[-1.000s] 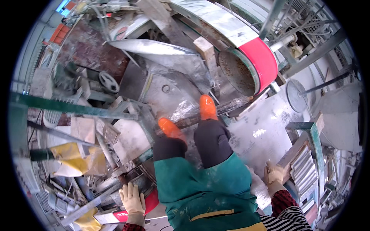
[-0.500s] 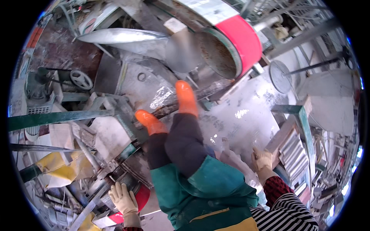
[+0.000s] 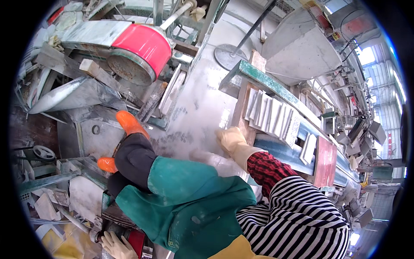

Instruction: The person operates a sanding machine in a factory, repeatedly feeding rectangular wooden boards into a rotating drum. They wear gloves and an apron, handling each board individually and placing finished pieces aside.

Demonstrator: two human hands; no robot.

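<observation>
1. The right hand (image 3: 233,140), in a cream glove, has its fingers a bit bent. I see nothing in it, but I cannot tell if it is shut round something small.
2. The left hand (image 3: 116,247) has its fingers flat and spread. It holds nothing that I can see; maybe it is out wide to help the person balance.
3. The wooden board (image 3: 241,117) is just past the right hand. I cannot tell if they touch.
4. The red curved part (image 3: 136,242) is just right of the left hand. The hand may be leaning on it, but I cannot tell.
5. Right of the right hand, and farther from it than the board, thin pale slabs (image 3: 272,115) lean in a row, perhaps so each one is easy to grab.
6. The blue bench (image 3: 271,149) is under them, likely to keep them off the wet-looking floor (image 3: 202,105).
7. Past the slabs runs a green beam (image 3: 276,88), maybe to stop things sliding off.
8. Farthest ahead of the right hand, a round plate (image 3: 225,57) lies flat under a pole (image 3: 254,28), probably so it won't tip.
</observation>
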